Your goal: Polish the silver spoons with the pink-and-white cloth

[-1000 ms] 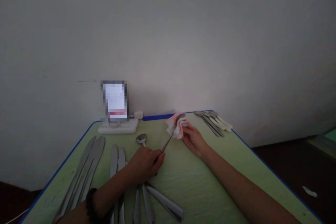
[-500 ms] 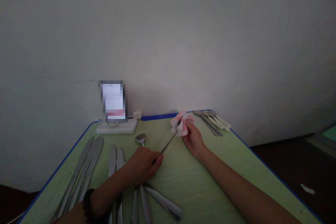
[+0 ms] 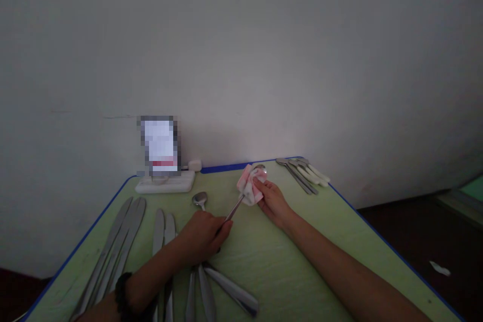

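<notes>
My left hand (image 3: pixel 206 234) is closed round the handle of a metal spoon (image 3: pixel 236 206), which slants up to the right above the green table (image 3: pixel 287 261). My right hand (image 3: pixel 272 200) pinches a pink and white cloth (image 3: pixel 248 187) wrapped over the spoon's neck; the spoon's bowl shows just above the cloth. Another spoon (image 3: pixel 199 199) lies on the table just behind my left hand.
Several knives (image 3: pixel 124 241) lie on the left and under my left forearm, more knives (image 3: pixel 222 292) near the front edge. A group of spoons (image 3: pixel 302 173) sits at the far right corner. A white stand (image 3: pixel 164 183) with a blurred screen stands against the wall.
The cloth slid up over the spoon's bowl, then back down toward the neck, so the bowl shows again. Both hands shifted slightly left.
</notes>
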Available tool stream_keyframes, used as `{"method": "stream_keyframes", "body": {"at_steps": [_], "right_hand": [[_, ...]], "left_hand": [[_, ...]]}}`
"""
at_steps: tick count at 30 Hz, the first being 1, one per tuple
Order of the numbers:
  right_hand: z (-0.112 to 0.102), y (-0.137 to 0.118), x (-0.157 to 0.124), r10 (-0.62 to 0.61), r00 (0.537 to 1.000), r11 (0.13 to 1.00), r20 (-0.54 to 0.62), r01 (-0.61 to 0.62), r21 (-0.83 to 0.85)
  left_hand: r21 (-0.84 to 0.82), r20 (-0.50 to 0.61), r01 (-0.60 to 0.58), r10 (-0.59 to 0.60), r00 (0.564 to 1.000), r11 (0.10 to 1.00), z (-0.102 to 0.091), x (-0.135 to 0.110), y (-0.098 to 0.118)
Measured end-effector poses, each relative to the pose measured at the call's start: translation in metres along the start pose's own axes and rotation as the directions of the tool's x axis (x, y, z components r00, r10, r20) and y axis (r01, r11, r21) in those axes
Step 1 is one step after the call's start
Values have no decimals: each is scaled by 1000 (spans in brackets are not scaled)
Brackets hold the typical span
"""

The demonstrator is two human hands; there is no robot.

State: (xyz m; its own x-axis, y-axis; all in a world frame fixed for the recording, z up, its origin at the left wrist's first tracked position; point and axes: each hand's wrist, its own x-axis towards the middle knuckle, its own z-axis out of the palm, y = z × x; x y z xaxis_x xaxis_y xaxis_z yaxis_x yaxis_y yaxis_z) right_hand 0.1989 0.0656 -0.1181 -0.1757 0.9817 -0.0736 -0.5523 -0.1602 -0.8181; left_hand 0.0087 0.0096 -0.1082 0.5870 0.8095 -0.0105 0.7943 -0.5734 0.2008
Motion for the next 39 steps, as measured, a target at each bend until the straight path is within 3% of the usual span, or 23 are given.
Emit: {"method": "stream_keyframes", "body": {"at_steps": [5,9,12,16,23,29,35,39], "right_hand": [[-6,3,12,-151,982,986,-115,158,54],[-10,4,16,-279,933,959,-227,284,-12],[-7,3,13,-306,907,949,-289,315,-19],[-2,-1,8,-247,930,960,-272,273,61],[-6,-5,6,-107,991,994,-75,107,-3],[7,8,-4,-45,984,995,-171,60,83],[28,23,-23,41,998,997,-47,-37,74],[24,21,-15,61,994,994,-93,-52,99]], "left_hand": [[-62,-14,-50,49,999,997,-1,-1,-1],[-70,-12,-89,88,996,994,-3,-3,-3],[-60,-5,-124,124,992,990,-4,-4,-4],[-30,-9,-140,140,990,990,-6,-5,-5],[-73,3,-113,114,993,991,-7,-6,-4],[-55,-42,-99,97,994,994,-3,-5,-7],[-180,-9,-77,77,997,981,-5,-2,-4],[-175,-4,-83,84,996,981,-9,-3,-2]]}}
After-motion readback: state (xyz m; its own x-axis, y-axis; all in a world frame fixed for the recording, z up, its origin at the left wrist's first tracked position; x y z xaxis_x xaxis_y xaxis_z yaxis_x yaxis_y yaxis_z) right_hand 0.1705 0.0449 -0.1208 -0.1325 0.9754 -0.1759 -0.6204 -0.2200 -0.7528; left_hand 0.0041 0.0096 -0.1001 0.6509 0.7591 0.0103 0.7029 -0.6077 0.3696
